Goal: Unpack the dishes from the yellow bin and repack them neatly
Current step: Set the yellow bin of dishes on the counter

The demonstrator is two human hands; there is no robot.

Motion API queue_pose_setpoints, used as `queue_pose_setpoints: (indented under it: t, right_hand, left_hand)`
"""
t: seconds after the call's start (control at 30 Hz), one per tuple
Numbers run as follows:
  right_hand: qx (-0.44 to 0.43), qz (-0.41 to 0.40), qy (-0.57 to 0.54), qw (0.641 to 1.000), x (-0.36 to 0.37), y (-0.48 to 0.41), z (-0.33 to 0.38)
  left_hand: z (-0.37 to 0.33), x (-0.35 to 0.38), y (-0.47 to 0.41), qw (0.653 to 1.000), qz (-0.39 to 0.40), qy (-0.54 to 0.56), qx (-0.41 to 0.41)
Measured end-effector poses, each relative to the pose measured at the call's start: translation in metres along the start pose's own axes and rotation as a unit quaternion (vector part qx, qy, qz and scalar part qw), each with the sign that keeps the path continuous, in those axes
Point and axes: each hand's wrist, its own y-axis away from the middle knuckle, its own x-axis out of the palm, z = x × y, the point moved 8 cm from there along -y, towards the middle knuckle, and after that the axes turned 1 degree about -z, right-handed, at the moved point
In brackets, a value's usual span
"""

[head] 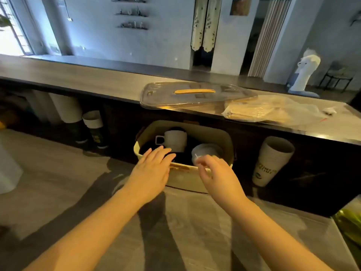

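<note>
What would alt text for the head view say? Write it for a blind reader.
Two bare hands, left and right, reach over the near rim of an open yellow bin on the floor, which holds a white mug and a bowl. Its clear lid lies on the counter behind.

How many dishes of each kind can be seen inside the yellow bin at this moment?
White mugs: 1
White bowls: 1
Dark dishes: at least 1, too dark to count exactly
Total clearly visible in the yellow bin: 3
</note>
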Motion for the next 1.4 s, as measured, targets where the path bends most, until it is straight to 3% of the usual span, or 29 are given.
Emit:
queue_pose_setpoints:
  t: [0.03,0.13,0.27,0.53,0.8,1.03,1.13,1.4]
  right_hand:
    - [-0.026,-0.020,0.077,0.996,0.001,-0.001,-0.001]
    - [0.033,-0.005,0.168,0.985,0.014,-0.003,-0.037]
    - [0.017,0.017,0.169,0.985,0.023,0.001,-0.057]
    - [0.012,0.038,0.221,0.975,0.010,0.052,-0.056]
    - [0.040,0.049,0.189,0.980,-0.031,0.147,-0.053]
    - [0.053,-0.028,0.160,0.985,-0.073,0.246,-0.048]
    - [0.107,-0.007,0.139,0.985,-0.083,0.290,-0.056]
    - [0.075,-0.046,0.180,0.980,-0.120,0.345,-0.057]
  left_hand:
    - [0.004,0.008,-0.002,0.998,0.023,-0.059,0.005]
    - [0.017,0.024,-0.008,0.998,0.054,0.011,-0.042]
    - [0.015,0.022,-0.010,0.994,0.032,0.086,-0.055]
    - [-0.011,0.025,0.040,0.988,0.067,0.119,-0.075]
    - [-0.079,0.019,0.126,0.988,0.081,0.126,-0.048]
    - [-0.139,0.028,0.199,0.982,0.086,0.168,-0.031]
    - [-0.166,0.030,0.225,0.978,0.080,0.192,-0.032]
    - [-0.211,0.036,0.271,0.984,0.042,0.172,-0.013]
